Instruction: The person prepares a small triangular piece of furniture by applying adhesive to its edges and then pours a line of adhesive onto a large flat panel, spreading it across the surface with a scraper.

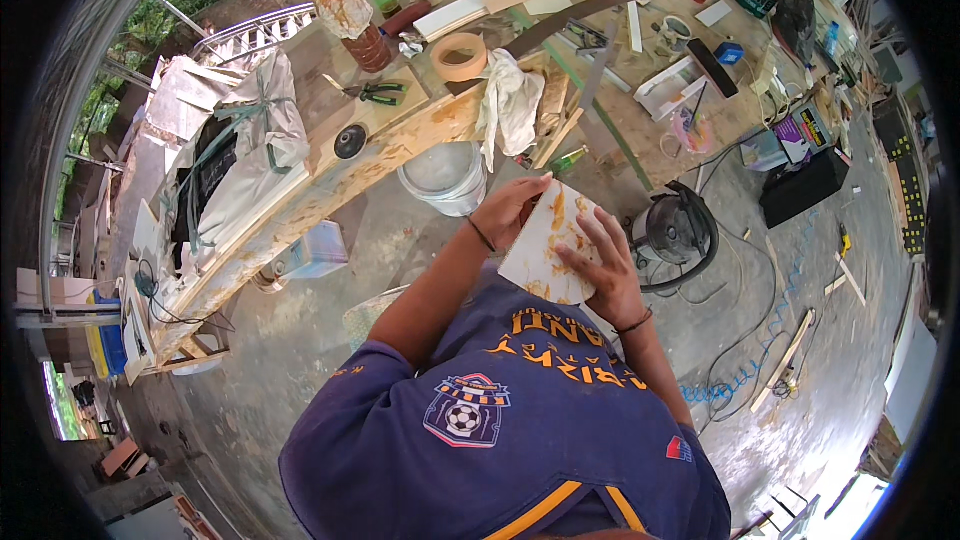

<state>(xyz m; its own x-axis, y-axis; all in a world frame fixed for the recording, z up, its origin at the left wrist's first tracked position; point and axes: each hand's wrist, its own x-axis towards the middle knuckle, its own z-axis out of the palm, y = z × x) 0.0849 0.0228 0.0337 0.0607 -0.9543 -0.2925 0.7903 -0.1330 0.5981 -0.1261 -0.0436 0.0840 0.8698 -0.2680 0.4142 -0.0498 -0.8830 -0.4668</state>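
I hold a small white square panel (pixel 548 240) smeared with yellow-brown glue in front of my chest. My left hand (pixel 508 206) grips its upper left edge, a dark band on the wrist. My right hand (pixel 603 268) lies on the panel's right side with fingers spread over the face; the thumb is hidden. My blue shirt fills the lower middle of the view.
A white bucket (pixel 445 176) stands on the concrete floor just beyond the panel, under a long wooden workbench (pixel 330 190) carrying a tape roll (pixel 459 56), pliers (pixel 380 92) and a white cloth (pixel 510 100). A black round machine (pixel 676 230), cables and wooden slats (pixel 790 352) lie to the right.
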